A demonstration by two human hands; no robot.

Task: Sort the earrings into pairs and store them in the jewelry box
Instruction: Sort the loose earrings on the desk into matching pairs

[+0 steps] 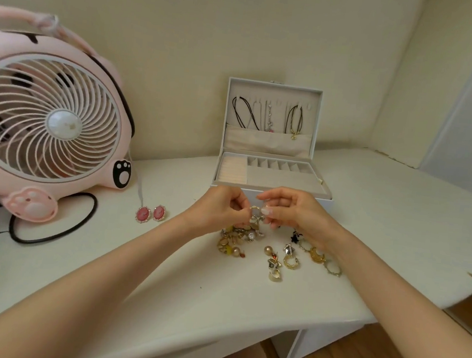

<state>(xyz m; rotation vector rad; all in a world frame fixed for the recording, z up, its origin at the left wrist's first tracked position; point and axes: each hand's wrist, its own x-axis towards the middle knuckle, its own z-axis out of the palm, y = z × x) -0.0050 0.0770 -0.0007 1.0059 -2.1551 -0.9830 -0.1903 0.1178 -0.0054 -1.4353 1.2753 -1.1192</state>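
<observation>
Table: the white table (161, 287) carried everything; both forearms reached across its near edge and converged toward the middle.
Loose earrings: a scatter of gold and silver loose earrings (274, 262) lay on the table just below and nearer than the hands. The densest clump sat under the left wrist, and a looser string ran off under the right wrist.
Left hand: the left hand (221, 210) had its fingers curled and its fingertips pinching the left side of a small metal piece.
Right hand: the right hand (293, 213) pinched the same piece from the right between thumb and forefinger, with the other fingers loosely bent.
Held piece: the held piece (257, 217), gold and silver, hung between the two hands just above the pile. Whether it was one earring or two tangled together could not be told.
Key relation: the box lay straight ahead of the pinch and just beyond it, so storing it looked like a short forward reach, about equal for either hand.
Pink pair: two matching pink earrings (150, 213) sat side by side, well to the left of the pile.
Jewelry box: the jewelry box (283, 180) stood open, and its tray compartments showed no earrings.
Lid: necklaces (293, 121) hung inside the upright lid.
Fan: a pink fan (50, 120) stood far left.
</observation>
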